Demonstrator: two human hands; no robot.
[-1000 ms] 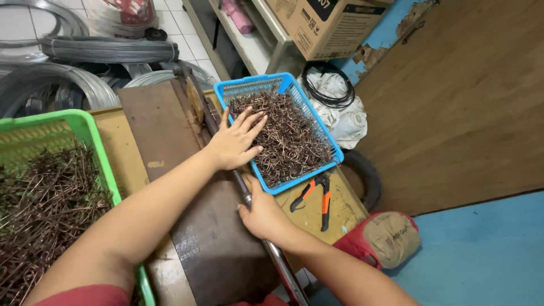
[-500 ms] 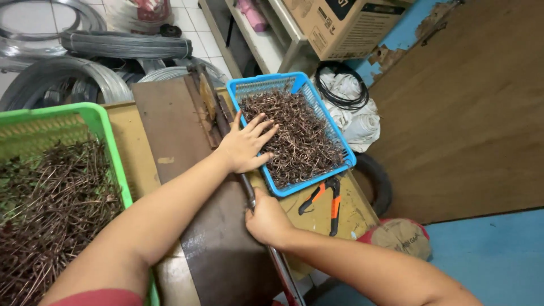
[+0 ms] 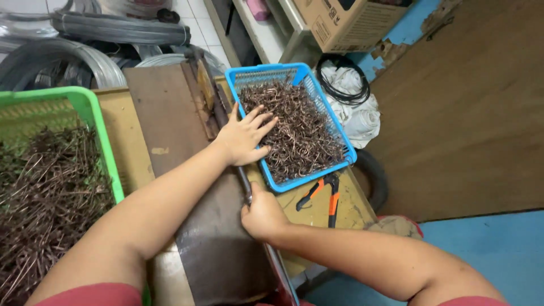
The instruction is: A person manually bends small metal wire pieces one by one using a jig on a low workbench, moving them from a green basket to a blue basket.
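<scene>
Our left hand (image 3: 245,136) lies flat, fingers spread and released, on the heap of bent wires (image 3: 297,133) at the near-left corner of the blue basket (image 3: 306,76). The palm covers the basket's left rim and the fingertips rest on the wires; nothing is clasped in this grip.

Our right hand (image 3: 262,215) is clenched around the lever (image 3: 245,184), a thin dark metal bar that runs from under the left palm down toward us along the right edge of the dark plate (image 3: 170,124). The thumb sits on top of the bar and the fingers wrap beneath it.

Just right of the right grip, orange-handled pliers (image 3: 324,195) lie on the yellow tabletop (image 3: 354,207), touching the basket's near rim. Beyond the left grip the basket holds the rest of the brown wires, filling most of it.

Far left of both grips a green basket (image 3: 90,107) holds a second heap of longer, straighter rods (image 3: 48,192); our left forearm passes beside it. Above the plate, well beyond the left grip, lie coils (image 3: 119,28) of grey wire. To the right of the blue basket, off the tabletop, a black cable (image 3: 343,85) rests on a white bundle (image 3: 362,119), with a cardboard box (image 3: 354,22) behind it.
</scene>
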